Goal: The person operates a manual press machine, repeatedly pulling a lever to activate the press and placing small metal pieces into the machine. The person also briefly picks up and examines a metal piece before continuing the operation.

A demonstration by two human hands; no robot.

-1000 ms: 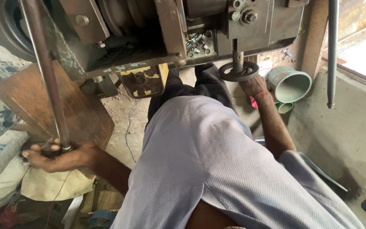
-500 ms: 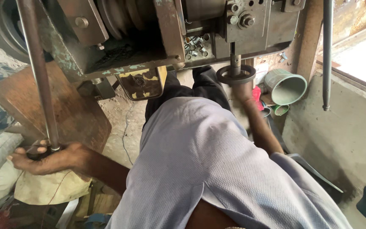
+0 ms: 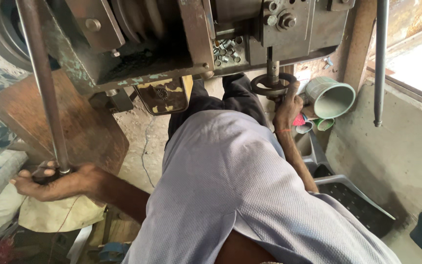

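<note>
The heavy machine [image 3: 172, 44] looms over us; our left hand [image 3: 50, 181] wraps the long lever's [image 3: 42, 88] lower end; our right hand [image 3: 286, 107] pinches the small handwheel [image 3: 272, 85] beneath; we'd best pull steadily, turning gently.

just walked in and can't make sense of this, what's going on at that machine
A person in a pale shirt leans over an old metal machine. The left hand grips the lower end of a long metal rod that rises past the machine. The right hand is on a small dark handwheel under the machine's right side. Loose nuts sit in a tray on the machine. Grey-green pipe fittings lie beside the right hand, and a brown wooden board leans behind the rod.
</note>
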